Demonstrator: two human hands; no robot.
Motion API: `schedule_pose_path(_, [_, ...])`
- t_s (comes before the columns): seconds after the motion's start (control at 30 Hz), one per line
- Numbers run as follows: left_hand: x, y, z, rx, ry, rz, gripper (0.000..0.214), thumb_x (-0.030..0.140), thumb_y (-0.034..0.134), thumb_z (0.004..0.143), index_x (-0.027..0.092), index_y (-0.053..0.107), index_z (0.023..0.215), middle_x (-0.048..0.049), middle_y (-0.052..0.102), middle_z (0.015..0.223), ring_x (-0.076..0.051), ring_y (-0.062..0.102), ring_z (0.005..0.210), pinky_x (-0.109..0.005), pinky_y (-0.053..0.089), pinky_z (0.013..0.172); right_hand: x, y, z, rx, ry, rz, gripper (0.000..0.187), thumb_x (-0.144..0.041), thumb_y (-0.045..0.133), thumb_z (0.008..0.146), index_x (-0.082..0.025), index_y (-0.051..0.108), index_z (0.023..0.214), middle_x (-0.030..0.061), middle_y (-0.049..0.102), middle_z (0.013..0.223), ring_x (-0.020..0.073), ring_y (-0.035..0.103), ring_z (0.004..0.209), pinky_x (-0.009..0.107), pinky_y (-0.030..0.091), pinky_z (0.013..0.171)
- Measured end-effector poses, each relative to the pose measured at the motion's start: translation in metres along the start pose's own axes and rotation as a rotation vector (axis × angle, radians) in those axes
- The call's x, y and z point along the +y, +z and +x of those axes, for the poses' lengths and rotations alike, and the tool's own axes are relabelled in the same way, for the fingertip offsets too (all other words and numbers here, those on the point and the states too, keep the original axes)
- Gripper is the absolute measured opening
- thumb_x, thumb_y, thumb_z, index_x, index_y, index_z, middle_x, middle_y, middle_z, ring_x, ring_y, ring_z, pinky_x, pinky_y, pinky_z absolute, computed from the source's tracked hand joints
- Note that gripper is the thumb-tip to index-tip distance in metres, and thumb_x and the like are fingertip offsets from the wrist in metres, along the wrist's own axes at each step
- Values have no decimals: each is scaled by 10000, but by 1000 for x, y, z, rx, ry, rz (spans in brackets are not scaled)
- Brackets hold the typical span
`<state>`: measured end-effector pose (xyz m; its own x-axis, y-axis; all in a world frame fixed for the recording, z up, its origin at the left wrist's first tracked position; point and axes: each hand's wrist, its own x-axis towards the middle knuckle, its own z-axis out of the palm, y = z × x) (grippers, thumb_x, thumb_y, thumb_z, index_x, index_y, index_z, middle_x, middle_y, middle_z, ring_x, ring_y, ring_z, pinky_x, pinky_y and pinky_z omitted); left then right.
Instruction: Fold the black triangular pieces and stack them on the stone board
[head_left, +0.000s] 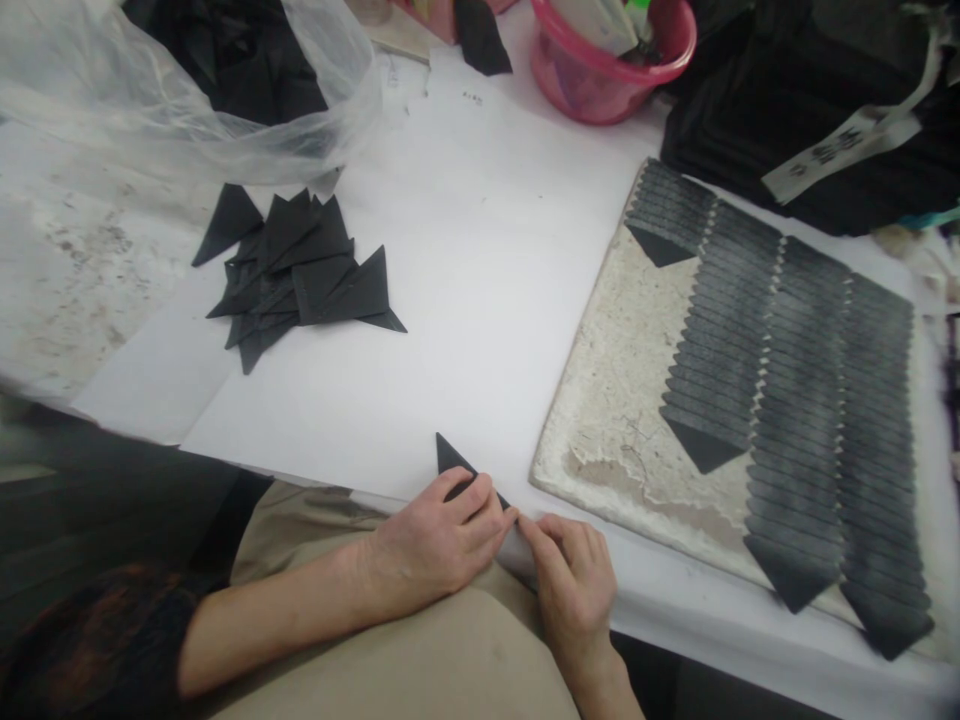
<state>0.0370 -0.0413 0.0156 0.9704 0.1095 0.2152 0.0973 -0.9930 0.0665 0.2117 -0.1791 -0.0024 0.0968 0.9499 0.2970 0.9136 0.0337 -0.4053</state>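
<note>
At the table's front edge a thin black triangular piece lies under my left hand, whose fingers are bent and pressed onto it. My right hand is closed, with thumb and forefinger pinched at the piece's near right corner. The fingertips of both hands nearly meet there, and that corner is mostly hidden. Up and to the left is a loose pile of similar black pieces. On my right, overlapping rows of black pointed pieces are laid out on a pale, worn board.
A clear plastic bag with more black pieces inside sits at the back left. At the back stands a pink basin holding assorted items. Dark bundled material with a white tag lies behind the board. White paper covers the table.
</note>
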Motion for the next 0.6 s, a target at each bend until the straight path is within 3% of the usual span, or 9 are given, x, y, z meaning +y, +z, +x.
schedule_pose_path(0.33, [-1, -2, 1, 25, -4, 8, 322, 201, 549, 948, 116, 568, 1258, -115, 604, 1127, -279, 573, 1088, -442, 492, 891, -10, -3, 3, 53, 201, 198, 207, -74, 629, 864, -192, 667, 1029, 50, 617, 895, 152, 546, 846, 291, 447, 736])
schedule_pose_path(0.6, [-2, -3, 0, 25, -14, -18, 345, 208, 558, 945, 119, 552, 1278, -122, 620, 1128, -279, 574, 1092, -437, 490, 894, -9, -2, 5, 12, 103, 83, 265, -49, 612, 866, -224, 685, 1051, 47, 639, 869, 158, 532, 801, 308, 413, 705])
